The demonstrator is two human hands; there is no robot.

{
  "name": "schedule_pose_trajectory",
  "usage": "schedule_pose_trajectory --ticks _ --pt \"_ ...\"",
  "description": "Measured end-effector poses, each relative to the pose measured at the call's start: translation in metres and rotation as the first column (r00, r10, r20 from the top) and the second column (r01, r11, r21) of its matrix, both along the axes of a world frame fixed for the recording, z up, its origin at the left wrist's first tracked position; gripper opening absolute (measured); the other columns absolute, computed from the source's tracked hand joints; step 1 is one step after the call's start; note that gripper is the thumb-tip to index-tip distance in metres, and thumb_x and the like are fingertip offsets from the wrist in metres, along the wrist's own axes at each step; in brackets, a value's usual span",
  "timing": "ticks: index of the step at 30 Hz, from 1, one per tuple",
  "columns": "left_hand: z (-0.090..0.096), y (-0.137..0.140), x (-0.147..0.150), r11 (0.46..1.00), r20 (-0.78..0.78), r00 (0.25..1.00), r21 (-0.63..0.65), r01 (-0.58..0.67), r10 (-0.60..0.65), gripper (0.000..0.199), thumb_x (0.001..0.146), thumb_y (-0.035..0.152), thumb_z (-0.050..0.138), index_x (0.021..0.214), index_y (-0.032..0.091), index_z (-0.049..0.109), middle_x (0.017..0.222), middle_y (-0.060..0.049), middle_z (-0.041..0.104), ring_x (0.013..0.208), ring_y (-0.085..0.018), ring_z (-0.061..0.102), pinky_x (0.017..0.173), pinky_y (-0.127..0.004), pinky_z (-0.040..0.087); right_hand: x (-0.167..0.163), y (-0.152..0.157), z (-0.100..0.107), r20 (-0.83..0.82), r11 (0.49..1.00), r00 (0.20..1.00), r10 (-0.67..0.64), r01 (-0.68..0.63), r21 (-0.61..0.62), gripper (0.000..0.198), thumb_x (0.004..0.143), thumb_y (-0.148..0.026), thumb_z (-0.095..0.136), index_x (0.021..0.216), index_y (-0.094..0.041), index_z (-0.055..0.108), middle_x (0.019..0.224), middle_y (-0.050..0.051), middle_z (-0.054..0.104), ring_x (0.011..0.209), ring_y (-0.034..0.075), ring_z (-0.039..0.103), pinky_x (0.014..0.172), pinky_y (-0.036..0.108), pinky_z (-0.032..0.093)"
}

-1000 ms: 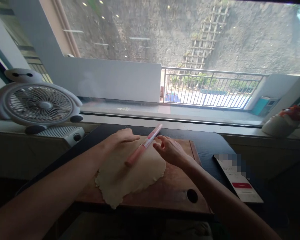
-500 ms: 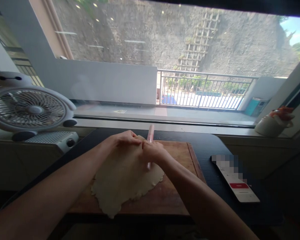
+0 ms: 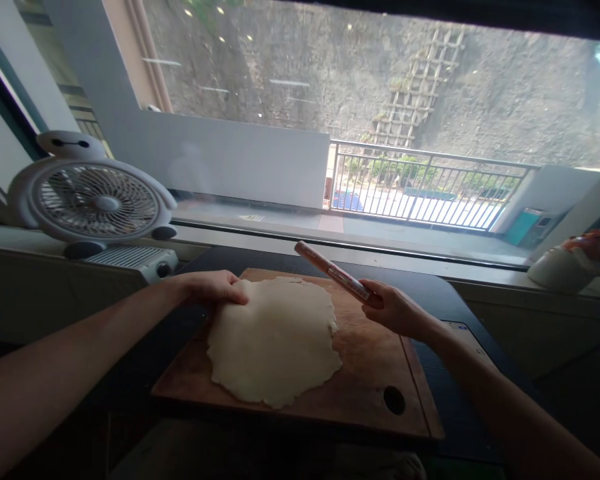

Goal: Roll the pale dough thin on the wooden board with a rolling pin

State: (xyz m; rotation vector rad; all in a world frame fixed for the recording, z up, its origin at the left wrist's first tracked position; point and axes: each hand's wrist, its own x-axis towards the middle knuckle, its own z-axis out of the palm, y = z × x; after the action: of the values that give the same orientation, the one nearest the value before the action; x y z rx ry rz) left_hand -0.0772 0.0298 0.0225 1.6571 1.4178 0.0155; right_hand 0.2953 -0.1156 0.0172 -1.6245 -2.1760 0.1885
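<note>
1. Wooden board [image 3: 370, 373]: flat on the dark worktop [image 3: 420, 283], presumably there as a firm, level base under the dough.
2. Dough sheet [image 3: 275, 340]: spread on the board, left of its middle, edges ragged; likely kept inside the board so it lies fully supported.
3. Phone [image 3: 463, 330]: just right of the board, partly hidden by the right forearm.
4. Right hand [image 3: 397, 310]: wrapped round one end of the rolling pin [image 3: 333, 270], above the board's far right part. The pin slants up and away, apart from the dough, probably to leave the sheet free.
5. Left hand [image 3: 217, 288]: at the board's far left edge, thumb over the sheet's rim, fingers bent in; it looks like a pinch, though shadow hides the underside.
6. Fan [image 3: 100, 203]: beyond the board, to its left.
</note>
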Motion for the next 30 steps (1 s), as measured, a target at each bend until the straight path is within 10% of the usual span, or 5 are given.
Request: schedule_pose_trajectory --ticks 4,8,19,30 --pt "0.006 -0.001 -0.012 0.959 -0.231 0.970 0.282 -0.003 0.071 0.032 0.058 0.047 0.067 0.073 0.020 0.068 0.066 -0.005 0.066 0.060 -0.022 0.062 0.049 -0.026 0.044 -0.006 0.013 0.000 0.061 1.000 0.998 0.006 -0.007 0.026 0.046 0.073 -0.020 0.050 0.119 -0.025 0.056 0.084 0.000 0.061 0.064 0.012 0.049 0.058 0.023 0.032" --pt "0.003 0.002 0.023 0.709 -0.291 0.956 0.680 0.185 0.029 0.026 0.073 0.039 0.051 0.077 0.021 0.070 0.078 -0.005 0.069 0.076 -0.022 0.064 0.063 -0.026 0.045 -0.010 0.026 -0.008 0.042 1.000 0.999 -0.029 0.030 -0.007 0.040 0.075 -0.022 0.049 0.112 -0.024 0.060 0.077 -0.001 0.060 0.062 0.012 0.049 0.056 0.023 0.033" --pt "-0.038 -0.036 0.067 0.398 -0.319 0.948 0.872 0.284 0.022 0.034 0.086 0.030 0.043 0.115 0.022 0.059 0.118 -0.008 0.060 0.109 -0.024 0.052 0.095 -0.038 0.038 0.001 0.004 -0.014 0.155 1.000 0.988 -0.004 0.006 -0.013 0.041 0.086 -0.029 0.045 0.126 -0.030 0.054 0.114 0.005 0.061 0.095 0.020 0.057 0.079 0.028 0.041" --pt "-0.044 -0.044 0.079 0.415 -0.283 0.959 0.874 0.253 0.013 0.030 0.088 0.032 0.043 0.106 0.019 0.063 0.110 -0.010 0.062 0.107 -0.025 0.052 0.093 -0.038 0.039 0.016 0.003 -0.024 0.074 0.999 0.997 0.036 -0.034 -0.030 0.044 0.087 -0.027 0.045 0.131 -0.027 0.049 0.120 0.007 0.057 0.107 0.022 0.054 0.089 0.032 0.042"
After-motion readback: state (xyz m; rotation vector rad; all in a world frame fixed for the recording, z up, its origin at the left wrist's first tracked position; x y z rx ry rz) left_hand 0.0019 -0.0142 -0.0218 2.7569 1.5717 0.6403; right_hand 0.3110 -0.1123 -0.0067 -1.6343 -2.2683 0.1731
